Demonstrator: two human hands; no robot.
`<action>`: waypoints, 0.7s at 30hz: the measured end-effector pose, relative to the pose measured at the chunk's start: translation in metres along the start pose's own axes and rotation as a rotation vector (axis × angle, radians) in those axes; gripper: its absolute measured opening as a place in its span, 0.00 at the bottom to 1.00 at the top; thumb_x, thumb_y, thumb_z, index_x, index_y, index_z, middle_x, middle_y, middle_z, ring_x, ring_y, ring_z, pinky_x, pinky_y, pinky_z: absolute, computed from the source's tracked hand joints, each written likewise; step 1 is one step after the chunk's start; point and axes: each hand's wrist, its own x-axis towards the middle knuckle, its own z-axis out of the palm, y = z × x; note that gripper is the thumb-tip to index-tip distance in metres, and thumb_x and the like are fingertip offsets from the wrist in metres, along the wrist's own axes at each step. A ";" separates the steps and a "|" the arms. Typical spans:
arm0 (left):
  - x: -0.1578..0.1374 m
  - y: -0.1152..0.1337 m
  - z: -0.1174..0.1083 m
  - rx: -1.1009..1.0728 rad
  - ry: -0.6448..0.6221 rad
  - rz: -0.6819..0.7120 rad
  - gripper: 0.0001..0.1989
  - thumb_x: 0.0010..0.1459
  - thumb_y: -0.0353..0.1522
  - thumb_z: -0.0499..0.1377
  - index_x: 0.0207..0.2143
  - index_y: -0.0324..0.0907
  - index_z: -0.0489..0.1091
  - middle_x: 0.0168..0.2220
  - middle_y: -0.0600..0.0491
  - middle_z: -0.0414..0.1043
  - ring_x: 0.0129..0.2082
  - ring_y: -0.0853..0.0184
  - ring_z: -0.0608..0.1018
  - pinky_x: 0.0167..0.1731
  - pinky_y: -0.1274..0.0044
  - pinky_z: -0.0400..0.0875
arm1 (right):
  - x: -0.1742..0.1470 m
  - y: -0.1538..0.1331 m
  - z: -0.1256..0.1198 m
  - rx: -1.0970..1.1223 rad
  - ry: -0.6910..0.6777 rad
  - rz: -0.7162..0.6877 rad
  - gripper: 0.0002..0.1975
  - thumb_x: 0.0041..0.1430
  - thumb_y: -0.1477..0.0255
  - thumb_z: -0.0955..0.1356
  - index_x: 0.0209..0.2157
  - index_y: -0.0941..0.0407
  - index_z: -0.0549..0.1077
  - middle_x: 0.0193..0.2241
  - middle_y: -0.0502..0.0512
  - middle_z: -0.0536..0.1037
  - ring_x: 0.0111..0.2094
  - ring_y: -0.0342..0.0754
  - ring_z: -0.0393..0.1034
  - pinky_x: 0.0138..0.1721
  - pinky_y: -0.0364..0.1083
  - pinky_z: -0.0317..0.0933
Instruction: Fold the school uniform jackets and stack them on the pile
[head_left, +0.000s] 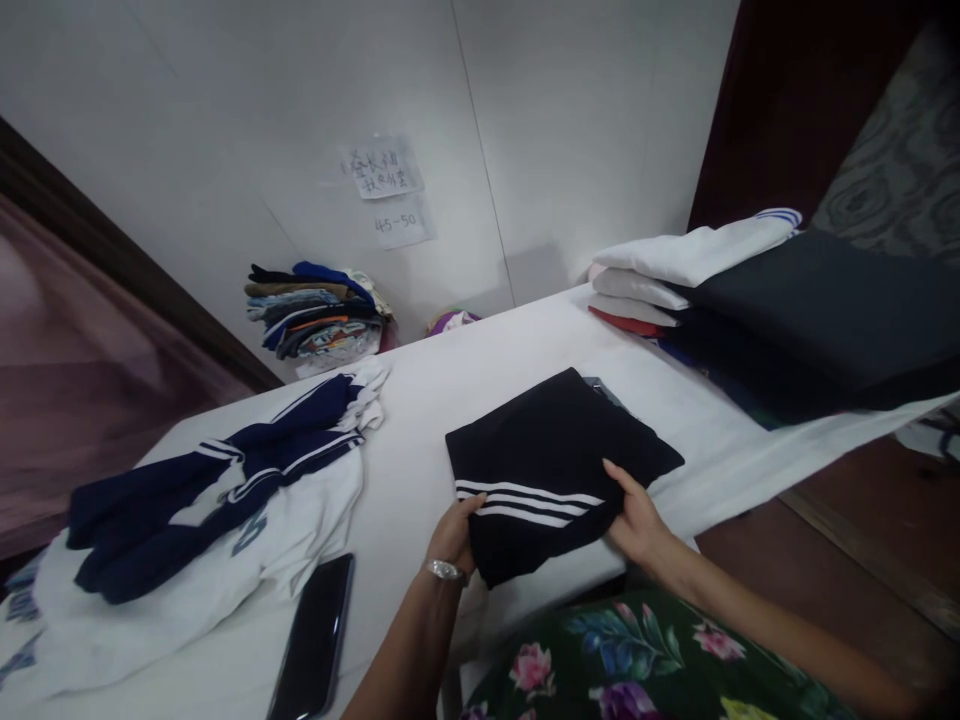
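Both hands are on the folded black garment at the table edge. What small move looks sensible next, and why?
Probably lift the folded black garment toward the folded stack at the right. The left hand and right hand grip its near edge, and it already looks neatly folded, stripes aligned.

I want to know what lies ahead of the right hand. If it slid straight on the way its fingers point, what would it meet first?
The right hand points up-left across the folded black garment with white stripes; it would probably just run over that cloth. Beyond it lies the bare white table.
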 end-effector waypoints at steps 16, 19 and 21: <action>0.036 0.012 0.002 -0.221 -0.153 -0.060 0.20 0.59 0.38 0.56 0.49 0.34 0.70 0.40 0.43 0.78 0.39 0.56 0.80 0.47 0.65 0.72 | -0.004 -0.031 0.036 -0.234 0.175 -0.119 0.06 0.47 0.82 0.67 0.26 0.59 0.75 0.24 0.54 0.80 0.28 0.49 0.75 0.40 0.50 0.73; 0.036 0.012 0.008 -0.261 -0.183 -0.072 0.24 0.61 0.43 0.53 0.52 0.35 0.68 0.42 0.43 0.77 0.41 0.57 0.80 0.47 0.65 0.71 | -0.003 -0.045 0.050 -0.244 0.154 -0.134 0.06 0.46 0.83 0.67 0.26 0.59 0.75 0.23 0.54 0.79 0.28 0.49 0.75 0.39 0.49 0.73; 0.037 0.009 0.009 -0.278 -0.196 -0.048 0.25 0.63 0.44 0.49 0.53 0.37 0.68 0.43 0.44 0.77 0.43 0.59 0.79 0.48 0.67 0.71 | -0.002 -0.054 0.062 -0.241 0.097 -0.135 0.06 0.47 0.82 0.66 0.25 0.60 0.74 0.21 0.55 0.78 0.26 0.49 0.74 0.36 0.48 0.73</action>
